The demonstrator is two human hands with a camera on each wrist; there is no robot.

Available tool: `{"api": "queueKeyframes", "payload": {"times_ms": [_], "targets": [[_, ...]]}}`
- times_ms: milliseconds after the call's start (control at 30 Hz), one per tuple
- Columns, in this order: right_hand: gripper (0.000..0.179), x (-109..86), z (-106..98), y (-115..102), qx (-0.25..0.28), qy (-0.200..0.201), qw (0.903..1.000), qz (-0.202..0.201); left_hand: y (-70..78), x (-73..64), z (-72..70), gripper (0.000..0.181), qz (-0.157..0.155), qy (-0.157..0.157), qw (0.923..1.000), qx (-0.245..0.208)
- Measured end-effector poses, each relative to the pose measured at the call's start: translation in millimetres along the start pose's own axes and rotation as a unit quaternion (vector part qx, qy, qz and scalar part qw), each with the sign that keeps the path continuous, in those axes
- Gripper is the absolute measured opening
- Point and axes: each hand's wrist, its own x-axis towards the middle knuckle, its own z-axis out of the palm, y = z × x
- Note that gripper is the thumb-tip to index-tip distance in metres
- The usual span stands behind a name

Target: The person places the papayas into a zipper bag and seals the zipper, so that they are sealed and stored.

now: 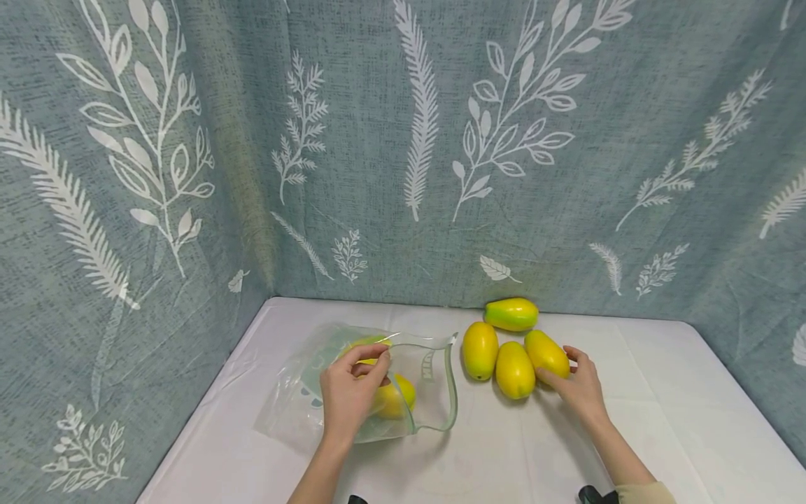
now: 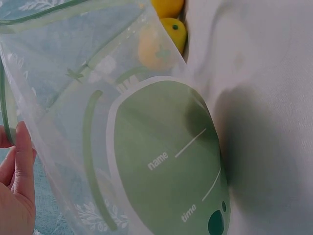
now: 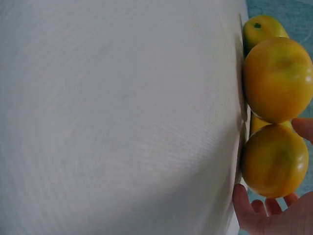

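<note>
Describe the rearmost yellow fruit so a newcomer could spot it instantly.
On the white table, right of the clear bag, sit three yellow fruits. Behind them, nearest the patterned curtain, lies the rearmost fruit. Unlike those three, it lies sideways, green end pointing left.

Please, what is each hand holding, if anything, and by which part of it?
The left hand pinches the plastic bag by the rim of its opening. The right hand is around the rightmost yellow fruit; whether it grips cannot be told.

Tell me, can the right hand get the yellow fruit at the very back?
Probably yes. The right hand is around the rightmost fruit, so it would leave that first; nothing covers the back fruit from above, and it lies close by.
</note>
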Motion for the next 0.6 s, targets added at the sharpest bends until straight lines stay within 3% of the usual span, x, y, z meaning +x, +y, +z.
{"api": "queueKeyframes", "payload": {"times_ms": [600], "targets": [[0.086, 1.9, -1.4, 5.3, -0.009, -0.003, 1.0000, -0.001, 0.6, -0.6, 0.1, 0.011, 0.003, -0.004, 1.0000, -0.001]]}}
